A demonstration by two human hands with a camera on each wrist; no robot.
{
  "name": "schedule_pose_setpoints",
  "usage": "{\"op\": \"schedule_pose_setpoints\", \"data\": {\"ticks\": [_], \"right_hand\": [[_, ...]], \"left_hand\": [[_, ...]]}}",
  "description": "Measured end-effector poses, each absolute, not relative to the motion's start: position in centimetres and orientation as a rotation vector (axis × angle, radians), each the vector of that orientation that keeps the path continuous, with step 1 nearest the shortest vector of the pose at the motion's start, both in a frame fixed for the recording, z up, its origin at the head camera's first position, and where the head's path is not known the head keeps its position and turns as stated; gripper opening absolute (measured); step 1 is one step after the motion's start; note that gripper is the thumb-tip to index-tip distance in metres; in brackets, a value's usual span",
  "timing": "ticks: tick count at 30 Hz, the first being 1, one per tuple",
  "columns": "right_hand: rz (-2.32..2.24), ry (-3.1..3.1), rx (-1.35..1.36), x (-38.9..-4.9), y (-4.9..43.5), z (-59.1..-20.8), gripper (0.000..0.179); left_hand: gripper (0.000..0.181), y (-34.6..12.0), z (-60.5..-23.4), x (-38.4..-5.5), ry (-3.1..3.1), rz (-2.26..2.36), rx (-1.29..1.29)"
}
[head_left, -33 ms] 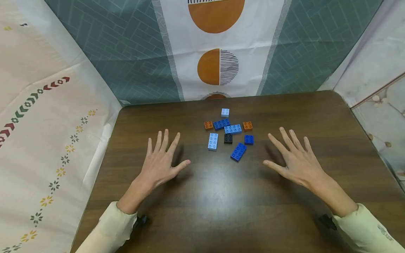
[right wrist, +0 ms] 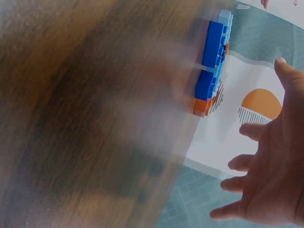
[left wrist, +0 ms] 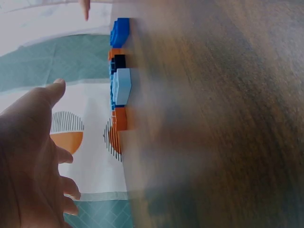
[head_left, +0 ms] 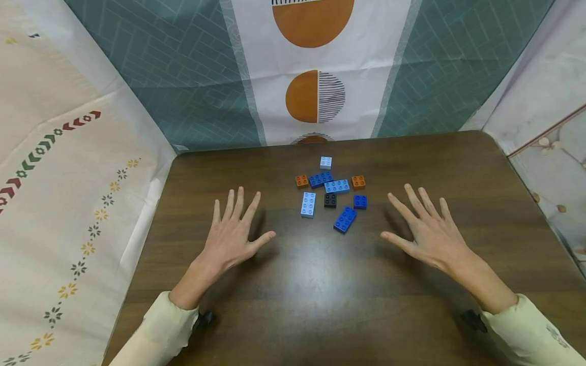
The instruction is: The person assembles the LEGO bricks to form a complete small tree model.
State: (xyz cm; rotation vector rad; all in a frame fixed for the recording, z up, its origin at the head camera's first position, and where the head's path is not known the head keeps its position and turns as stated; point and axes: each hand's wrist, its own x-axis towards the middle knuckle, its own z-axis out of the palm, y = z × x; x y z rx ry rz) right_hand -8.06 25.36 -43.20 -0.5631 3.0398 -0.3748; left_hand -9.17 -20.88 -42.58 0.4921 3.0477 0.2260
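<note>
My left hand (head_left: 232, 234) hovers palm down over the table, fingers spread, left of a loose group of toy bricks. On the other side my right hand (head_left: 430, 234) is held the same way, holding nothing. Nearest the left hand lies a light blue brick (head_left: 308, 205). A blue brick (head_left: 345, 220) lies slanted at the front, with a smaller blue brick (head_left: 360, 202) behind it. A black brick (head_left: 330, 200) sits mid-group, by another light blue brick (head_left: 337, 187). Farther back are a blue brick (head_left: 320, 179), two orange bricks (head_left: 301, 181) and a pale blue brick (head_left: 325, 162).
The brown wooden table (head_left: 316, 305) has a rounded far edge, with a green and white patterned cloth (head_left: 201, 76) hanging behind it. A cream cloth (head_left: 68, 203) hangs at the left and a whitish cloth (head_left: 549, 127) at the right.
</note>
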Motion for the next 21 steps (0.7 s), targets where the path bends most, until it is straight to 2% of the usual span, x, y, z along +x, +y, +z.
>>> {"op": "schedule_pose_setpoints", "data": {"ticks": [12, 21], "right_hand": [[-0.431, 3.012, -0.563, -8.3, 25.4, -43.3, 0.099], [-0.706, 2.823, -0.517, -10.7, 25.8, -43.6, 0.104]], "left_hand": [[0.105, -20.9, -42.9, -9.6, 3.046, 0.272, 0.485], [0.106, -20.6, -43.6, -12.6, 2.944, 0.666, 0.474]]}}
